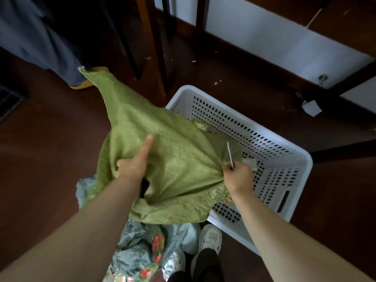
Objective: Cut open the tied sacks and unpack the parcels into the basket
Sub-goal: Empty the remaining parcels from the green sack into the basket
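A green woven sack (173,159) hangs stretched between my two hands, partly over the white perforated basket (284,159). My left hand (134,161) grips a fold of the sack on its left side, with the index finger stretched out flat on the cloth. My right hand (237,176) bunches the sack's right edge and also holds a thin blade (230,154) pointing up and away. A small greenish parcel (200,125) shows inside the basket just past the sack. The sack's far corner points up and left.
A crumpled grey bag with red print (142,245) lies on the dark floor under the sack, beside my white shoes (209,238). Another person's trouser leg and yellow sole (61,58) stand at the upper left. Dark wooden furniture legs (156,58) rise behind the basket.
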Demonstrator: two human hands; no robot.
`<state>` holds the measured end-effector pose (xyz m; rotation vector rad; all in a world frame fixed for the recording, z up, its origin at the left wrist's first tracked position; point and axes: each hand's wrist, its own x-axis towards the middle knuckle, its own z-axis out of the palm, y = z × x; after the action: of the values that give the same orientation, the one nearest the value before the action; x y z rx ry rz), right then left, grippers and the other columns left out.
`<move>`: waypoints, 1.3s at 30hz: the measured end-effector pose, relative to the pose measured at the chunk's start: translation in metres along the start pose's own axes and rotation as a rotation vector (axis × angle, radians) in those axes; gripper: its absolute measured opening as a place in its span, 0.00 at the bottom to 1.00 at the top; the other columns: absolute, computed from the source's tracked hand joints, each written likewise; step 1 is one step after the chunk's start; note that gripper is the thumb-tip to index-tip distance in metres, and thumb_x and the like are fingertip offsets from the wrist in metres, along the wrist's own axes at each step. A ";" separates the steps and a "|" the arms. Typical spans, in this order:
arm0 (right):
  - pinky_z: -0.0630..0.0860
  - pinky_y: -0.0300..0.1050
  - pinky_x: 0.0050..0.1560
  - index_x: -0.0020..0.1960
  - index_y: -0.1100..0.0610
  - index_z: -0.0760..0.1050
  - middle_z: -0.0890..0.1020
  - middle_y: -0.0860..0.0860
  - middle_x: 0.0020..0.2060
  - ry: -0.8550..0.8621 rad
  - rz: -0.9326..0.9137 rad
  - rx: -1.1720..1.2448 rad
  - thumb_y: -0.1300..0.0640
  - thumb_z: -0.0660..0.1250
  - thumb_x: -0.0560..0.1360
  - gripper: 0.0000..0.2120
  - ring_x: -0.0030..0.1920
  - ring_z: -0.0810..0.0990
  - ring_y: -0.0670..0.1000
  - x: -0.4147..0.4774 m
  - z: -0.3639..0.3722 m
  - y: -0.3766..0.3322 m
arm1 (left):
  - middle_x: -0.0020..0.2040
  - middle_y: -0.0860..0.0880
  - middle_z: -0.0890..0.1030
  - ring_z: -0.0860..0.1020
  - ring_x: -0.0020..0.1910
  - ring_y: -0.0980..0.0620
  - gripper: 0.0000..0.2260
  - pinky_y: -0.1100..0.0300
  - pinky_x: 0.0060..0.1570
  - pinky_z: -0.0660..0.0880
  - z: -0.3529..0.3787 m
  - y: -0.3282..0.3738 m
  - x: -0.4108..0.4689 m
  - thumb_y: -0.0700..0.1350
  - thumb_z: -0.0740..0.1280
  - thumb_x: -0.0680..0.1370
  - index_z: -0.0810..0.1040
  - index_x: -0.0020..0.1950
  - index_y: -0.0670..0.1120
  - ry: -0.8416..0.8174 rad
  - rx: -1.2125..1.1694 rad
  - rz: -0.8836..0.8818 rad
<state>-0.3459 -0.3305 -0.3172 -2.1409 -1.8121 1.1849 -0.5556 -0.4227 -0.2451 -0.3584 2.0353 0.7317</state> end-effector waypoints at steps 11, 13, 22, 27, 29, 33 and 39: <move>0.77 0.44 0.42 0.49 0.58 0.77 0.78 0.50 0.36 -0.257 0.230 0.358 0.62 0.75 0.69 0.10 0.36 0.77 0.50 -0.011 -0.019 -0.016 | 0.59 0.46 0.75 0.76 0.58 0.42 0.18 0.53 0.59 0.73 0.051 0.024 0.008 0.41 0.69 0.77 0.71 0.64 0.36 0.137 0.064 0.130; 0.78 0.45 0.39 0.54 0.56 0.76 0.79 0.53 0.41 -0.087 0.270 0.549 0.62 0.74 0.70 0.14 0.36 0.77 0.50 0.012 -0.034 -0.037 | 0.59 0.47 0.76 0.77 0.54 0.46 0.19 0.54 0.53 0.76 0.059 0.058 -0.008 0.42 0.69 0.77 0.72 0.65 0.39 0.007 -0.157 0.184; 0.71 0.41 0.36 0.32 0.55 0.69 0.76 0.52 0.30 0.149 0.187 0.718 0.62 0.70 0.70 0.12 0.34 0.76 0.52 -0.016 -0.056 -0.068 | 0.53 0.38 0.83 0.81 0.51 0.41 0.13 0.47 0.53 0.77 0.052 0.109 -0.080 0.41 0.58 0.78 0.79 0.54 0.38 -0.495 -0.672 0.180; 0.67 0.35 0.29 0.30 0.54 0.65 0.68 0.48 0.26 0.335 -0.003 0.848 0.67 0.69 0.69 0.16 0.25 0.66 0.42 -0.029 -0.062 -0.083 | 0.51 0.38 0.82 0.81 0.52 0.39 0.13 0.44 0.54 0.77 0.039 0.114 -0.091 0.42 0.58 0.76 0.79 0.51 0.38 -0.519 -0.807 0.251; 0.67 0.37 0.29 0.31 0.56 0.67 0.70 0.48 0.26 0.171 0.002 0.743 0.66 0.69 0.70 0.15 0.26 0.67 0.44 -0.048 -0.047 -0.074 | 0.47 0.39 0.83 0.82 0.50 0.39 0.12 0.43 0.50 0.78 0.035 0.111 -0.094 0.42 0.57 0.75 0.79 0.49 0.39 -0.489 -0.820 0.269; 0.62 0.41 0.30 0.25 0.56 0.63 0.67 0.52 0.23 -0.078 0.133 0.520 0.61 0.69 0.69 0.19 0.26 0.64 0.50 -0.066 -0.021 -0.040 | 0.47 0.42 0.85 0.82 0.47 0.43 0.13 0.49 0.46 0.79 0.022 0.048 -0.074 0.52 0.62 0.76 0.80 0.51 0.46 -0.359 -0.611 0.183; 0.74 0.48 0.37 0.34 0.61 0.77 0.78 0.54 0.28 0.049 0.181 0.379 0.52 0.66 0.75 0.15 0.30 0.74 0.54 -0.048 -0.017 -0.022 | 0.53 0.47 0.78 0.75 0.51 0.48 0.18 0.58 0.56 0.71 0.000 -0.033 -0.048 0.44 0.69 0.76 0.74 0.64 0.40 -0.091 -0.093 0.308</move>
<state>-0.3528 -0.3592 -0.2699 -2.1171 -1.2690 1.3691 -0.5127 -0.4506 -0.2164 -0.0607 1.9958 1.0144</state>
